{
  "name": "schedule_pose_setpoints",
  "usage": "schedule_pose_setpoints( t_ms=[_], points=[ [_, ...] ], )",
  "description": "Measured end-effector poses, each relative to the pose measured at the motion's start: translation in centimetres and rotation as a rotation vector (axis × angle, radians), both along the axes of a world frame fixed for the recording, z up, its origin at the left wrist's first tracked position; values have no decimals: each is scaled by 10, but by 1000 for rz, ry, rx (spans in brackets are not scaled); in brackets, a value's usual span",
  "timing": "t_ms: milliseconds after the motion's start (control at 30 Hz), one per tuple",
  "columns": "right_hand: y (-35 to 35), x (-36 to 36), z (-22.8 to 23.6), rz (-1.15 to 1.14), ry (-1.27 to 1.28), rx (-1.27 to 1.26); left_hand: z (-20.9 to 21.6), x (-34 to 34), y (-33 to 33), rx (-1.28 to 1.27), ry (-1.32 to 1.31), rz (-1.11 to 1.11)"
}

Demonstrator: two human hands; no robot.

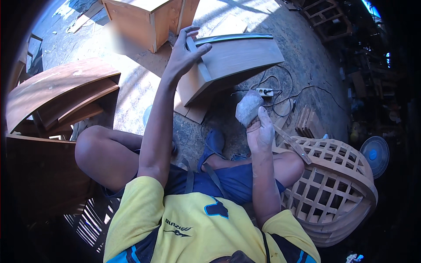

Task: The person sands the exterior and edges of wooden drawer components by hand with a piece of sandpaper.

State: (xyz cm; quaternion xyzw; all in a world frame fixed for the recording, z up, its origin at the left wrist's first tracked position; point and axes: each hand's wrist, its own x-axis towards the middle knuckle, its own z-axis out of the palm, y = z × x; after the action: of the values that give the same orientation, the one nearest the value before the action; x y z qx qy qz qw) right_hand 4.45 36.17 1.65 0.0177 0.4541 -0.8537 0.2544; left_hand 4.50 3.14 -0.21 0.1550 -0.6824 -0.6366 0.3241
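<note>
A tilted wooden box [243, 57], like a drawer, stands in front of me, with a shiny strip along its far edge. My left hand [183, 55] grips the upper corner of its near-left panel, thumb on one side of the edge and fingers on the other. Off to the right, my right hand [260, 133] is closed around a crumpled whitish wad [249, 107]. Whether that wad is cloth or a filled bag, I cannot tell. It is held apart from the box, and pale dust coats the fingers.
Behind the box is a wooden cabinet [131, 22]. A curved shelf piece [61, 94] stands left. Right of me are a power strip [265, 92] with loose cords, small wood blocks [308, 122], a lattice-sided wooden piece [326, 193] and a fan [375, 155].
</note>
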Motion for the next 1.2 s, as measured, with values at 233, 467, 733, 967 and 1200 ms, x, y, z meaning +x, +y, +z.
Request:
schedule_pose_setpoints(
  t_ms=[233, 467, 733, 967, 1200],
  points=[
    [12, -17, -20, -116, -254, -114, 31, 2, -3, -701, -117, 181],
    [-56, -54, -77, -366, 350, 690, 29, -44, 17, -1393, -662, -124],
    [-124, -133, -219, 425, 1007, 1504, 41, -57, -62, -1296, -629, -314],
    [-146, -163, -292, 177, 1368, 1261, 23, -78, -52, -1214, -494, -319],
    [-116, -219, -265, 458, 1239, 1232, 46, -86, -82, -996, -537, -439]
  ],
)
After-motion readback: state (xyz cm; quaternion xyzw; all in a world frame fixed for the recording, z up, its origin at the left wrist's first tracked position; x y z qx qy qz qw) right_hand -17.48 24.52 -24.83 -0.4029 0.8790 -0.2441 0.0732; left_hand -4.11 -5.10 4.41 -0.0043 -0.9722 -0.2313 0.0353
